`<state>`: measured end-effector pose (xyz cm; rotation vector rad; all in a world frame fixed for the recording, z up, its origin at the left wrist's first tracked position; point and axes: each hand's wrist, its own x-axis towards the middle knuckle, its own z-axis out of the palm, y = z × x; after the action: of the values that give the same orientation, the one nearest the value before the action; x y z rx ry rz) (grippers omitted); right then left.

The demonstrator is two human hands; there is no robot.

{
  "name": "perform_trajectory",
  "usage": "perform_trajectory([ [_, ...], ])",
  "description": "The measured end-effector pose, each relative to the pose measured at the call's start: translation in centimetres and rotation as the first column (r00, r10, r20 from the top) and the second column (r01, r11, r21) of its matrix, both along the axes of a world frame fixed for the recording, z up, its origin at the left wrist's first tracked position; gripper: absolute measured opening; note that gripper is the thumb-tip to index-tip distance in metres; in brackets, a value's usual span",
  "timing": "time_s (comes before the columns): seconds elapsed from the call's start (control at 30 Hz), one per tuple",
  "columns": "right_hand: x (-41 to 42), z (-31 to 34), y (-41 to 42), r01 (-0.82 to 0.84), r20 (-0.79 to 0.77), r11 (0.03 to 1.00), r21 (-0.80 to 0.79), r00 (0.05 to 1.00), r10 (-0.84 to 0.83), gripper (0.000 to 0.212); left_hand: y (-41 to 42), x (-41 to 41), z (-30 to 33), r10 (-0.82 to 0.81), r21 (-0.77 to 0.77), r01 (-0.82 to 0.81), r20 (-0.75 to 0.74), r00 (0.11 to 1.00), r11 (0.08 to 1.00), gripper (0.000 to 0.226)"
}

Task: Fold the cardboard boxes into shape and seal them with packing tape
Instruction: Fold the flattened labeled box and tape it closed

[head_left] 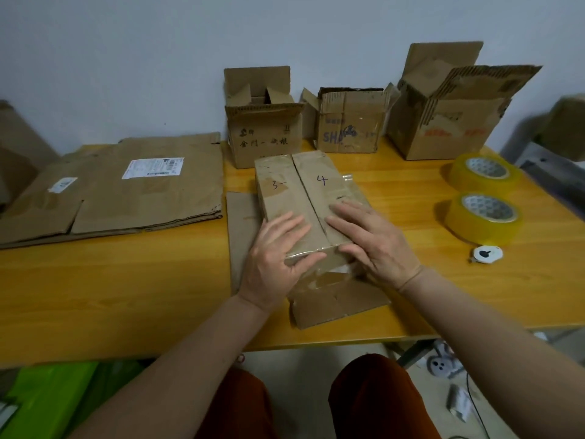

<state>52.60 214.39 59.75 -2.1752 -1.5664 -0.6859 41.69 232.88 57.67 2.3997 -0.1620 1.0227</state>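
Observation:
A small cardboard box (304, 191) stands in the middle of the yellow table (126, 286), its two top flaps folded down and meeting along a centre seam, marked "3" and "4". My left hand (278, 251) lies flat on the left flap, thumb hooked over the near edge. On the right flap my right hand (370, 239) presses down with straight fingers, thumb at the near edge. A loose flap (335, 299) sticks out toward me below the box. Two rolls of yellowish packing tape (486, 172) (484, 217) lie at the right.
Flattened cardboard (126, 191) covers the table's left side. Three opened boxes (262, 131) (348, 122) (443, 112) stand along the back wall. A small white disc (486, 254) lies near the tape. Green bags (47, 400) lie on the floor.

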Motion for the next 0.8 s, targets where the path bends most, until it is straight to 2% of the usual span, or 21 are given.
perform_trajectory([
  [0.1, 0.2, -0.3, -0.8, -0.030, -0.206, 1.000, -0.001, 0.978, 0.029, 0.049, 0.0, -0.1, 0.1, -0.007, -0.050, 0.006, -0.017, 1.000, 0.999, 0.051],
  [0.2, -0.3, -1.4, -2.5, 0.029, -0.400, 0.999, 0.047, 0.917, -0.008, 0.047, 0.1, -0.3, 0.4, -0.018, -0.066, 0.016, -0.034, 0.999, 0.998, 0.050],
  [0.33, -1.0, -1.3, -3.0, 0.106, -0.562, 0.990, 0.096, 0.826, -0.034, 0.047, -0.2, -0.5, 1.1, -0.002, -0.075, -0.002, -0.059, 0.998, 0.997, 0.048],
  [0.4, -1.1, -0.6, -3.2, 0.121, -0.671, 0.987, 0.103, 0.741, -0.021, 0.049, -0.3, -0.9, 1.6, 0.003, -0.065, -0.010, -0.112, 0.994, 0.998, 0.047],
  [0.47, -1.4, -0.3, -3.8, 0.191, -0.814, 0.972, 0.133, 0.581, -0.003, 0.054, -0.5, -1.2, 2.6, 0.052, -0.041, -0.062, -0.210, 0.976, 0.997, 0.049],
  [0.5, -1.5, -0.4, -4.2, 0.275, -0.858, 0.950, 0.147, 0.513, -0.016, 0.054, -0.9, -1.1, 3.3, 0.137, 0.039, -0.131, -0.259, 0.956, 0.991, 0.053],
  [0.57, -1.5, -0.5, -4.7, 0.489, -0.870, 0.867, 0.093, 0.464, -0.169, 0.050, -1.9, -0.2, 4.9, 0.344, 0.285, -0.255, -0.329, 0.880, 0.924, 0.071],
  [0.63, -1.3, -0.6, -4.9, 0.611, -0.848, 0.789, -0.063, 0.385, -0.366, 0.050, -2.9, 0.6, 5.5, 0.434, 0.411, -0.254, -0.437, 0.788, 0.875, 0.090],
  [0.73, -1.4, -0.8, -4.9, 0.632, -0.852, 0.757, -0.162, 0.297, -0.431, 0.053, -3.1, 0.6, 4.5, 0.449, 0.419, -0.227, -0.571, 0.687, 0.879, 0.098],
  [0.8, -1.5, -0.8, -4.6, 0.654, -0.877, 0.744, -0.139, 0.267, -0.399, 0.054, -2.0, -0.2, 4.0, 0.439, 0.366, -0.265, -0.565, 0.698, 0.892, 0.100],
])
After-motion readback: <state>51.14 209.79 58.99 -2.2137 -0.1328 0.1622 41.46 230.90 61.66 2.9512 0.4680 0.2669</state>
